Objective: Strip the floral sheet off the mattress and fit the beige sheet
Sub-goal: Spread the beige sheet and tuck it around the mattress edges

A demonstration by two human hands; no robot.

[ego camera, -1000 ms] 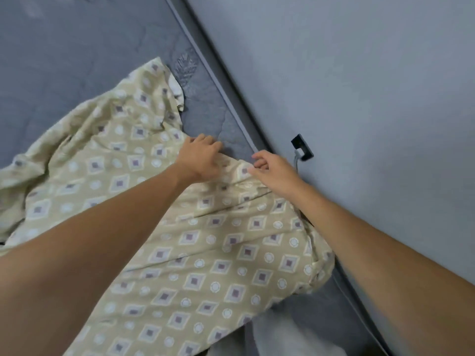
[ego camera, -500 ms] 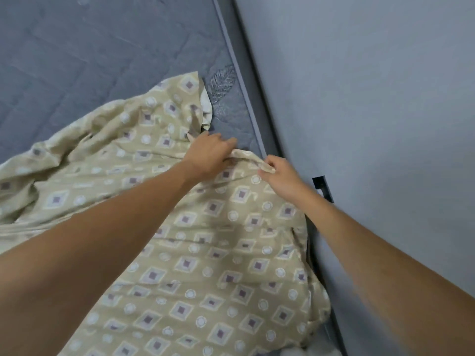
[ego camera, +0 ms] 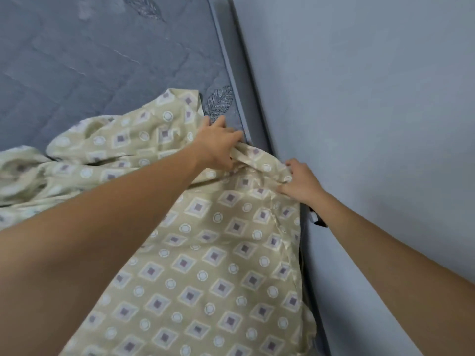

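Note:
The beige sheet [ego camera: 210, 265], patterned with diamonds and circles, lies crumpled over the near part of the grey quilted mattress [ego camera: 97, 60]. My left hand [ego camera: 218, 145] grips a bunched fold of the sheet's far edge close to the mattress's right edge. My right hand [ego camera: 300, 183] pinches the same edge a little further right, next to the wall. The stretch of sheet between my hands is pulled up into a ridge. No floral sheet is in view.
A grey wall [ego camera: 372, 124] runs along the mattress's right side, with a narrow gap beside the mattress border [ego camera: 232, 80]. A black wall socket [ego camera: 317, 219] peeks out just behind my right forearm. The far mattress surface is bare.
Both hands have taken hold of the sheet's edge and carried it further along the mattress beside the wall. The view has shifted forward, so the socket now sits behind my right forearm.

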